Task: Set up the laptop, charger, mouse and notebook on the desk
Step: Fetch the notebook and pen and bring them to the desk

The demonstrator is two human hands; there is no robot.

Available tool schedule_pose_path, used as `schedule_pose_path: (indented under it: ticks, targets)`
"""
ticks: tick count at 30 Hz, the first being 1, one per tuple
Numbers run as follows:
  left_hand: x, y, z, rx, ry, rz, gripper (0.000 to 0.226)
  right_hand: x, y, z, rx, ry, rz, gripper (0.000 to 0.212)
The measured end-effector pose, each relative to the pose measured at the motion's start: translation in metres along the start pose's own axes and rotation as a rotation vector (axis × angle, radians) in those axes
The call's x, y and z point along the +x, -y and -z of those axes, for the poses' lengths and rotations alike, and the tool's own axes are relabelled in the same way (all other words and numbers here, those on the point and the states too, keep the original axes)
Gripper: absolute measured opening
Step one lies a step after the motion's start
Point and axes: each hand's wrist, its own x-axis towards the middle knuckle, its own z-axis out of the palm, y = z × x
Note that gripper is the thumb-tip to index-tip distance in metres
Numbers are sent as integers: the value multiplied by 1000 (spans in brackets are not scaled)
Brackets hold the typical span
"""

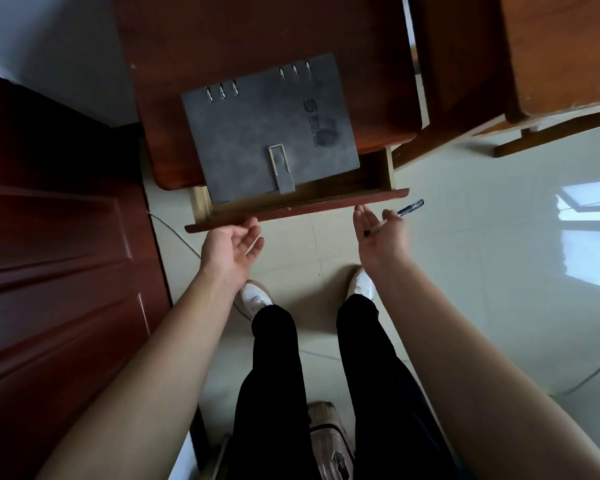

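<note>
A grey ring-bound notebook (269, 128) with a clasp strap lies closed on the dark wooden desk (257, 32), its near edge hanging over the desk's front. Below it a drawer (298, 206) stands pulled out. My left hand (232, 249) touches the drawer's front panel at its left end, palm up, fingers curled and holding nothing. My right hand (381, 233) is at the drawer's right end, palm up, with a pen (400, 213) held across the palm under the thumb. No laptop, charger or mouse is in view.
A dark red door (49, 254) stands at the left. A wooden chair (499, 81) is at the upper right. My legs and white shoes are on the pale tiled floor (482, 271). A suitcase (329, 441) sits behind my feet. A cable (174, 230) runs along the floor.
</note>
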Motion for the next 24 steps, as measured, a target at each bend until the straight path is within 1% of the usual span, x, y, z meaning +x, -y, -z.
schedule_pose_path:
  ticks: [3, 5, 6, 8, 10, 12, 15, 17, 19, 23, 24]
  targets:
    - [8, -14, -8, 51, 61, -12, 26, 2, 3, -21, 4, 65, -4, 28]
    - [17, -25, -14, 114, 107, -43, 27, 4, 7, -40, -22, 156, 0, 19]
    - [22, -31, -16, 157, 125, -66, 29, 5, 10, -51, -43, 203, 9, 22]
    - [30, -41, -14, 262, 148, -128, 40, 8, 13, -72, -81, 259, 43, 26]
    - [33, -47, -7, 404, 186, -192, 50, 10, 13, -82, -93, 274, 56, 26]
    - [35, -50, 6, 504, 203, -211, 52, 9, 9, -79, -129, 267, 59, 30]
    - [35, -49, 21, 471, 122, -204, 57, 2, -4, -63, -212, 188, 28, 28]
    - [32, -46, 29, 474, 53, -196, 53, -6, -18, -53, -282, 154, -22, 24]
    - [27, -42, 37, 487, 11, -186, 46, -15, -33, -49, -311, 160, -75, 27]
    - [15, -43, 44, 511, -31, -209, 32, -35, -45, -60, -203, 304, -133, 38]
    - [12, -44, 43, 527, -38, -218, 29, -39, -46, -65, -201, 321, -126, 37]
